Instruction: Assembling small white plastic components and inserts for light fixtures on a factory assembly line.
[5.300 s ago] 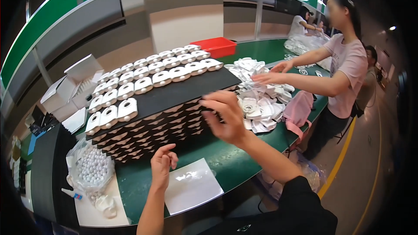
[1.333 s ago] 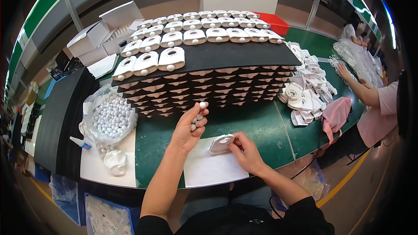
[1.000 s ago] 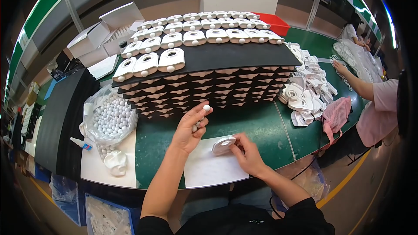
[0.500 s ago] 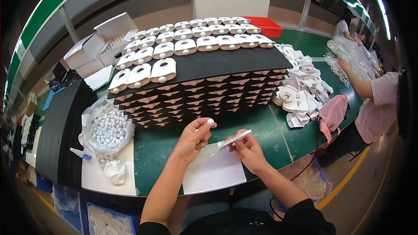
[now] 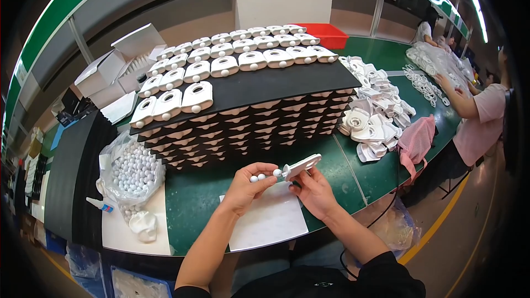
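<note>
My left hand (image 5: 247, 190) pinches a small white ball (image 5: 277, 173) at its fingertips, and more white balls (image 5: 254, 179) are tucked in its curled fingers. In my right hand (image 5: 316, 192) is a flat white piece with a cut-out (image 5: 305, 165), tilted up, its narrow end facing the ball. Ball and piece meet or nearly meet; I cannot tell whether they touch. Below both hands lies a white sheet (image 5: 270, 218). Ahead, similar white pieces (image 5: 197, 96), each with a ball at its front edge, stand in rows on a black board (image 5: 265, 83).
Stacked boards with white pieces between them fill the table's middle. To the left are a plastic bag of white balls (image 5: 134, 170), a small glue bottle (image 5: 100, 205) and black sheets (image 5: 74, 176). Loose white pieces (image 5: 371, 124) and a pink cloth (image 5: 416, 140) lie right; a co-worker (image 5: 480, 113) stands beyond.
My hands have come together, bringing the ball against or close to the end of the white piece. The piece has turned to show its flat face. The view has shifted slightly.
</note>
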A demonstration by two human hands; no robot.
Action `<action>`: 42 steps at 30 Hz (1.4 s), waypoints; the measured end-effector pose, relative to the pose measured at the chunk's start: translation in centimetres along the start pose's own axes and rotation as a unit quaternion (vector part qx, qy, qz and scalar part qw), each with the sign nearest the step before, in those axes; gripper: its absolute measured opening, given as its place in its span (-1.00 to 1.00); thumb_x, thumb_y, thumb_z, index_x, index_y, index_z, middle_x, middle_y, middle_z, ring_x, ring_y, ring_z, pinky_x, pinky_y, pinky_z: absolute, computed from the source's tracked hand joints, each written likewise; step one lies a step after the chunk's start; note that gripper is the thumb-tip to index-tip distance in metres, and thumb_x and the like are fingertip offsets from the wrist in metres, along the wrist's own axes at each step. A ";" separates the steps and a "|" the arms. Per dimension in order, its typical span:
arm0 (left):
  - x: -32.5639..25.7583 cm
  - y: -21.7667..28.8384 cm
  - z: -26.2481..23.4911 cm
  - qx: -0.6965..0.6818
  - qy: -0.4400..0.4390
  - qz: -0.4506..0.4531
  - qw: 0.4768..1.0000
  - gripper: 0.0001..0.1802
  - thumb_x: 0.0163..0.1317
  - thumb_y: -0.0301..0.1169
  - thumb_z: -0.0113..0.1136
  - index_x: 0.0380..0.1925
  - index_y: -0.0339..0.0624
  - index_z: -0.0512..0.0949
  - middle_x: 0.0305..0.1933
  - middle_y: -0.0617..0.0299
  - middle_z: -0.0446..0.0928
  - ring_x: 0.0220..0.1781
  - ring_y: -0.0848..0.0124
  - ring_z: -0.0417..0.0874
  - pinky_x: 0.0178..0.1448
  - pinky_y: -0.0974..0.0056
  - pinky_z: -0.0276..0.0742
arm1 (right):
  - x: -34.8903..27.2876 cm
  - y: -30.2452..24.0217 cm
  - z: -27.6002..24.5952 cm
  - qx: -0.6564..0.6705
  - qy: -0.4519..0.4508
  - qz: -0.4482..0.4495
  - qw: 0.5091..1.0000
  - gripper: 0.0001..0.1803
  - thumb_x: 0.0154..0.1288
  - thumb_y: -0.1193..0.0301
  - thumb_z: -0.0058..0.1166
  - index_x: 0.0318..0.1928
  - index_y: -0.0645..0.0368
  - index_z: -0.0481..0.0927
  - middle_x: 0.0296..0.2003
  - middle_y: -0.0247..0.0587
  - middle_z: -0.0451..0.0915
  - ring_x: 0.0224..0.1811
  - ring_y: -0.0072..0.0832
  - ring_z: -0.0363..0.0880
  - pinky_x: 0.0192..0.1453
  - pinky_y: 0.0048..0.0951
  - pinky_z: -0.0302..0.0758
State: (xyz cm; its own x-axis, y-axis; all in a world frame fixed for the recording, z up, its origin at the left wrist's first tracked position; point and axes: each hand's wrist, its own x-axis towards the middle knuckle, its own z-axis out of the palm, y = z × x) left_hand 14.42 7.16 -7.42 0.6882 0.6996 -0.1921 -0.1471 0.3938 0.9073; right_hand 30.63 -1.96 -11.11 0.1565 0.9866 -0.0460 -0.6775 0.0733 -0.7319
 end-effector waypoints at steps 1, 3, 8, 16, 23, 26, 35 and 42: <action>0.0 0.1 0.2 0.008 0.008 0.007 1.000 -0.74 -0.01 -0.51 0.28 -0.25 -0.15 0.53 -0.48 0.44 0.44 -0.60 0.75 0.27 -0.62 0.62 0.05 | 0.0 0.1 -0.1 -0.002 0.002 0.002 1.000 -0.79 0.35 0.35 -0.16 -0.02 -0.02 0.32 -0.11 -0.42 0.44 -0.08 -0.61 0.41 -0.10 -0.50 0.36; 0.0 0.1 0.2 0.016 0.014 0.014 1.000 -0.75 -0.02 -0.51 0.29 -0.28 -0.15 0.53 -0.49 0.44 0.44 -0.61 0.74 0.28 -0.63 0.62 0.05 | 0.0 0.0 -0.1 -0.004 0.004 0.002 1.000 -0.79 0.35 0.35 -0.16 -0.02 -0.01 0.31 -0.11 -0.41 0.44 -0.08 -0.61 0.41 -0.10 -0.51 0.36; 0.1 -0.3 0.4 0.083 0.019 0.081 0.993 -0.76 -0.08 -0.57 0.31 -0.35 -0.17 0.54 -0.53 0.47 0.41 -0.58 0.75 0.25 -0.58 0.62 0.08 | -0.1 -0.2 0.2 -0.010 0.010 0.008 1.000 -0.79 0.36 0.36 -0.18 -0.02 0.01 0.31 -0.13 -0.40 0.44 -0.09 -0.62 0.41 -0.11 -0.52 0.36; 0.4 -1.1 0.3 0.193 0.035 0.182 0.963 -0.75 -0.24 -0.57 0.42 -0.52 -0.21 0.55 -0.50 0.42 0.49 -0.59 0.76 0.20 -0.54 0.62 0.08 | -0.1 -0.2 0.4 -0.019 0.020 0.003 1.000 -0.76 0.34 0.38 -0.15 0.00 0.05 0.30 -0.21 -0.39 0.45 -0.21 -0.64 0.42 -0.17 -0.54 0.37; 0.6 -1.7 -0.5 0.170 0.005 0.177 0.969 -0.73 -0.28 -0.65 0.42 -0.64 -0.23 0.47 -0.55 0.34 0.49 -0.58 0.72 0.36 -0.51 0.61 0.27 | -0.2 -0.6 1.3 -0.084 0.023 -0.021 0.996 -0.80 0.30 0.40 -0.07 -0.11 0.15 0.30 -0.53 -0.39 0.43 -0.53 -0.69 0.30 -0.37 -0.67 0.26; 0.7 -1.6 -0.5 0.145 0.004 0.183 0.972 -0.72 -0.28 -0.67 0.42 -0.65 -0.22 0.45 -0.56 0.33 0.47 -0.53 0.68 0.43 -0.46 0.58 0.36 | -0.3 -1.0 1.7 -0.128 0.024 -0.046 0.990 -0.81 0.29 0.43 -0.06 -0.13 0.16 0.30 -0.53 -0.42 0.41 -0.55 -0.72 0.25 -0.42 -0.67 0.21; 0.4 -0.5 -0.7 0.079 0.071 0.200 0.974 -0.74 -0.19 -0.57 0.41 -0.64 -0.18 0.43 -0.56 0.44 0.42 -0.57 0.72 0.32 -0.52 0.60 0.21 | 2.7 -7.8 9.4 -0.336 -0.110 -0.210 0.911 -0.76 0.21 0.59 -0.03 -0.10 0.26 0.33 -0.30 -0.27 0.52 -0.24 -0.66 0.48 -0.18 -0.65 0.40; 1.1 0.1 -1.9 -0.175 0.041 0.030 0.983 -0.74 0.25 -0.16 0.00 -0.38 -0.13 0.40 -0.53 0.39 0.32 -0.64 0.65 0.16 -0.67 0.55 -0.03 | 10.6 -12.0 14.2 -0.481 -0.077 -0.199 0.851 -0.68 0.17 0.42 0.05 -0.10 0.36 0.45 -0.52 -0.35 0.50 -0.54 -0.73 0.36 -0.49 -0.71 0.30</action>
State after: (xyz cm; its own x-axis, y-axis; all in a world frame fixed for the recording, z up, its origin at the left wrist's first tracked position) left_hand 13.77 9.09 -8.27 0.6129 0.7682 -0.1849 -0.4306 0.5209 0.7371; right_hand 30.24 9.73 6.84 0.0889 0.9244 0.3709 0.3192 0.3263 -0.8898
